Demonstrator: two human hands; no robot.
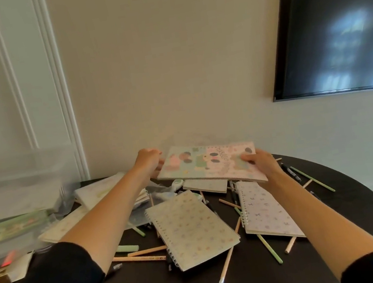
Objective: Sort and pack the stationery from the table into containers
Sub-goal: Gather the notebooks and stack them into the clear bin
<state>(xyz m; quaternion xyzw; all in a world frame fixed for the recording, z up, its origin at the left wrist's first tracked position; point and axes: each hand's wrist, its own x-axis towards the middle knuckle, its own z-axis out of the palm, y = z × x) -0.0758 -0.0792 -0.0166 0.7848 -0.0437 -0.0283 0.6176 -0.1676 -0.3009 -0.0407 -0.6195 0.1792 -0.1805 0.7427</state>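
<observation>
Now | step, judged: notebook bound for bin at left | left hand grips its left edge, right hand pinches right corner, thumb on top; two holds likely keep it flat | notebook held above table, over scattered pencils
</observation>
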